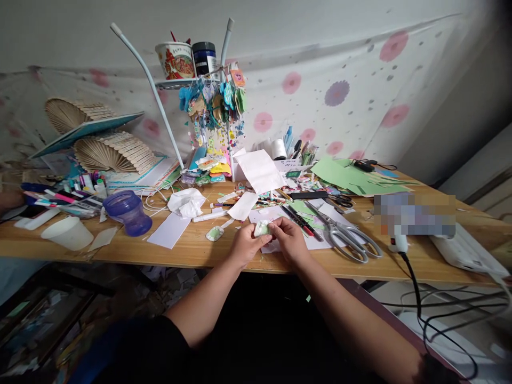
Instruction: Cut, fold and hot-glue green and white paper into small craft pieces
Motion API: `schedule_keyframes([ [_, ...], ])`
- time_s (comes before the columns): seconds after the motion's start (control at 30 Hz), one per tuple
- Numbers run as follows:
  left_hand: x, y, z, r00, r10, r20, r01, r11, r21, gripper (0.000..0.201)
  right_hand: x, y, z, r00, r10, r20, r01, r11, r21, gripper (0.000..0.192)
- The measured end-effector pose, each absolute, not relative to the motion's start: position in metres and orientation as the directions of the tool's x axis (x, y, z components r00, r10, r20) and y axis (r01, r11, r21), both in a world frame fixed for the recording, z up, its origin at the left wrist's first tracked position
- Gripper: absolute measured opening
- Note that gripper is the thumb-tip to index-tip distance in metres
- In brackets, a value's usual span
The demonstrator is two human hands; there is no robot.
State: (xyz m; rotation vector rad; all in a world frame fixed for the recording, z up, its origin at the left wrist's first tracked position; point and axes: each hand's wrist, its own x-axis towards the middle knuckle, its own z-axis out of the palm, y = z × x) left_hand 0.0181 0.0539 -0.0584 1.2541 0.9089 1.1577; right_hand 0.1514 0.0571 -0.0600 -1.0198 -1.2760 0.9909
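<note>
Head view shows both hands meeting at the near edge of the wooden table (192, 250), and much of what they hold is covered: the left hand (245, 244) and the right hand (288, 238) pinch a small pale green-and-white piece (262, 228) between their fingertips, so only its top shows and its full outline cannot be made out. What shows of it runs roughly side to side, from one hand to the other; which end is its front cannot be told. Both hands are closed narrowly on it, thumbs on top. Just left of the left hand lies a similar green-and-white cutout (215, 233) flat on the wood. Right of the right hand lie large grey scissors (347, 237), blades pointing toward the hands, handles away. Beyond the fingers sit white paper sheets (276, 216) and pens (298, 220). Farther right, a patch of the table is blurred out.
</note>
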Motion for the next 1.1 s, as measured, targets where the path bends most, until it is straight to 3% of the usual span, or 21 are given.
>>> schedule_keyframes([
  [0.2, 0.019, 0.057, -0.067, 0.122, 0.984, 0.131, -0.04, -0.127, 0.991, 0.021, 0.15, 0.056, -0.059, 0.069, 0.945, 0.32, 0.038, 0.318, -0.947, 0.025],
  [0.33, 0.016, 0.059, -0.069, 0.043, 0.979, 0.199, 0.026, -0.2, 0.979, 0.017, 0.156, 0.057, -0.059, 0.065, 0.945, 0.322, -0.145, 0.328, -0.933, 0.029],
  [0.43, 0.015, 0.058, -0.065, 0.088, 0.98, 0.179, 0.011, -0.181, 0.983, 0.018, 0.158, 0.057, -0.058, 0.056, 0.96, 0.274, -0.232, 0.28, -0.932, 0.031],
  [0.57, 0.015, 0.056, -0.056, 0.198, 0.974, 0.109, -0.06, -0.099, 0.993, 0.031, 0.157, 0.058, -0.056, 0.007, 0.973, 0.232, -0.112, 0.231, -0.966, 0.024],
  [0.67, 0.013, 0.054, -0.051, 0.241, 0.968, 0.065, -0.164, -0.025, 0.986, 0.041, 0.157, 0.059, -0.057, 0.079, 0.971, 0.225, -0.095, 0.232, -0.968, 0.026],
  [0.87, 0.011, 0.053, -0.05, 0.301, 0.951, 0.065, -0.161, -0.017, 0.987, 0.029, 0.157, 0.061, -0.059, 0.174, 0.966, 0.19, -0.127, 0.213, -0.969, 0.026],
  [1.1, 0.016, 0.057, -0.057, 0.191, 0.977, 0.093, -0.078, -0.079, 0.994, 0.023, 0.153, 0.059, -0.054, 0.146, 0.977, 0.158, -0.165, 0.181, -0.969, 0.027],
])
